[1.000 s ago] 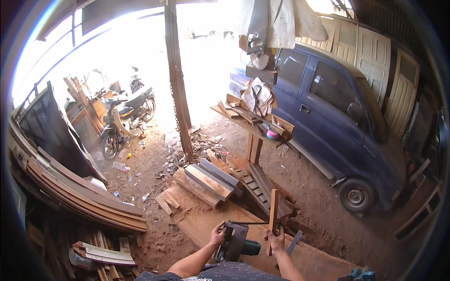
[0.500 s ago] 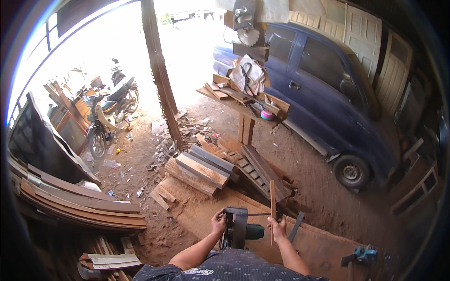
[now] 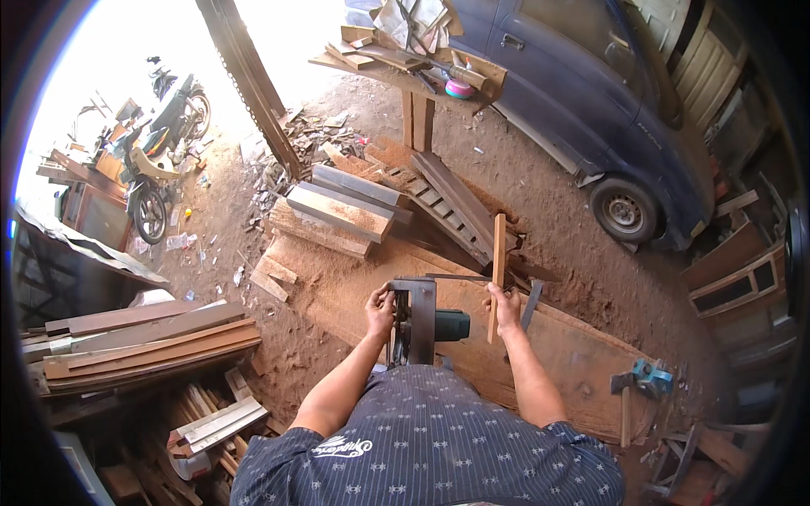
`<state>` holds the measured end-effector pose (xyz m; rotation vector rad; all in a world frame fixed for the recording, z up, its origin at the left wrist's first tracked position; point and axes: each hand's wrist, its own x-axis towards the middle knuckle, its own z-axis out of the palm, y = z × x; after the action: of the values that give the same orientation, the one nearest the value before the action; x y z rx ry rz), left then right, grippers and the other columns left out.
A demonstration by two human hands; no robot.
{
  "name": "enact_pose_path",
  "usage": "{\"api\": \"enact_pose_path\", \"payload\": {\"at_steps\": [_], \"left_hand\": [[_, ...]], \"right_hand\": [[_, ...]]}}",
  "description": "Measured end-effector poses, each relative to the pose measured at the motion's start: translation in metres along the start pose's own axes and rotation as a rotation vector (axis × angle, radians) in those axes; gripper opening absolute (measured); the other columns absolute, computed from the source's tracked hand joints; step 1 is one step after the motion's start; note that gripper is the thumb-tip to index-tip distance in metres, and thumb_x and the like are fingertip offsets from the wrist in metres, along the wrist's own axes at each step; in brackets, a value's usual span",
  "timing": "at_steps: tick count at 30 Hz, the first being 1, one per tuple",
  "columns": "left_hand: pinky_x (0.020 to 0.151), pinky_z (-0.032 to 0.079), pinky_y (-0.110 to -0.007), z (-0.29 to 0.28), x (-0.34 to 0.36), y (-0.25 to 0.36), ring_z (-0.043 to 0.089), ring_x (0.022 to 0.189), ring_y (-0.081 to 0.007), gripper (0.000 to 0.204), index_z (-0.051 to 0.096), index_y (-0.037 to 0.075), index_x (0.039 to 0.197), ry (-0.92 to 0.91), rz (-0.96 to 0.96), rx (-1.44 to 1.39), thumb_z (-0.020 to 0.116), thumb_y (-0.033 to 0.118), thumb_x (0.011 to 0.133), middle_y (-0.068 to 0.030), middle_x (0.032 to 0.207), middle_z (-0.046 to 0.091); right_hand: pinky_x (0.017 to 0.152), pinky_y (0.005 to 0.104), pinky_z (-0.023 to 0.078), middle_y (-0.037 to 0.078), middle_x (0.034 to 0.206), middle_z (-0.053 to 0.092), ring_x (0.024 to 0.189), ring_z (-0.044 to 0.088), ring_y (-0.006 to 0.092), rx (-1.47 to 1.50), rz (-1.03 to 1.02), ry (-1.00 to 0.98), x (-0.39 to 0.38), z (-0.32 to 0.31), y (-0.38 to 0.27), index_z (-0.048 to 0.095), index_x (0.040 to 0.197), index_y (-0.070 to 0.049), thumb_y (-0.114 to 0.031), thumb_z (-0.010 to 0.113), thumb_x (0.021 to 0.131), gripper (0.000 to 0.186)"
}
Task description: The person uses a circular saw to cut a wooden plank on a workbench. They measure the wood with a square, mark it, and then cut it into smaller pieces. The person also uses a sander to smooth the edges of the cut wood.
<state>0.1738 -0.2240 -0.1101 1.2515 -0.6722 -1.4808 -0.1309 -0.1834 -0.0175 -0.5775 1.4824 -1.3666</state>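
A power tool (image 3: 423, 316) with a dark metal frame and a green motor housing (image 3: 452, 325) stands on the sawdust-covered bench board in front of my body. My left hand (image 3: 380, 310) is closed at the frame's upper left corner, fingertips on the metal. In my right hand (image 3: 506, 309) a narrow wooden strip (image 3: 499, 253) is gripped near its lower half, pointing away from me. A thin dark bar (image 3: 460, 277) runs from the frame's far end toward the strip; whether it touches the strip I cannot tell. A flat grey metal piece (image 3: 531, 305) lies just right of that hand.
Cut timber blocks (image 3: 342, 211) lie beyond the tool. A blue electric planer (image 3: 651, 378) and a hammer-like tool (image 3: 623, 396) rest at right. Boards (image 3: 152, 337) are stacked at left. A post-mounted shelf (image 3: 413, 80), a blue van (image 3: 582, 101) and a motorcycle (image 3: 160, 152) stand farther off.
My view has tipped downward, so the bench and both hands sit higher in the picture and more of my shirt shows. Both hands keep their holds.
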Motion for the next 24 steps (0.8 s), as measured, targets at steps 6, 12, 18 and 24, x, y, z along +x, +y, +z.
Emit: {"api": "enact_pose_path", "payload": {"at_steps": [6,12,18,24], "left_hand": [[0.049,0.052,-0.025,-0.004,0.0,-0.001,0.053,0.059,-0.0045,0.034,0.058,0.009,0.129,0.018,-0.022,-0.012,0.065,0.014,0.096,-0.0018,0.094,0.066],[0.05,0.05,-0.024,-0.001,-0.004,0.005,0.052,0.061,-0.0049,0.034,0.058,0.009,0.13,0.058,-0.038,0.013,0.065,0.014,0.096,-0.0019,0.094,0.066],[0.051,0.049,-0.023,0.003,-0.009,0.012,0.052,0.062,-0.0042,0.035,0.058,0.01,0.13,0.058,-0.04,0.014,0.065,0.014,0.096,-0.0011,0.094,0.066],[0.051,0.046,-0.021,0.005,-0.009,0.015,0.052,0.062,-0.0037,0.036,0.058,0.009,0.131,0.07,-0.047,0.047,0.066,0.013,0.096,-0.0008,0.093,0.067]], "right_hand": [[0.055,0.0278,0.051,0.01,0.092,0.068,0.064,0.064,0.0163,-0.065,0.01,0.04,0.004,-0.015,0.006,0.052,0.103,-0.003,-0.028,0.074,0.087,0.037],[0.056,0.0274,0.05,0.01,0.093,0.067,0.065,0.064,0.0157,-0.062,0.071,0.023,-0.001,-0.027,0.012,0.055,0.106,-0.002,-0.03,0.071,0.087,0.037],[0.055,0.0277,0.05,0.01,0.094,0.067,0.066,0.064,0.0154,-0.013,0.093,-0.01,-0.003,-0.033,0.012,0.056,0.107,-0.003,-0.03,0.072,0.086,0.037],[0.054,0.0272,0.05,0.008,0.087,0.068,0.063,0.066,0.0164,0.006,0.071,0.011,-0.003,-0.037,0.016,0.058,0.104,-0.002,-0.029,0.077,0.082,0.04]]}}
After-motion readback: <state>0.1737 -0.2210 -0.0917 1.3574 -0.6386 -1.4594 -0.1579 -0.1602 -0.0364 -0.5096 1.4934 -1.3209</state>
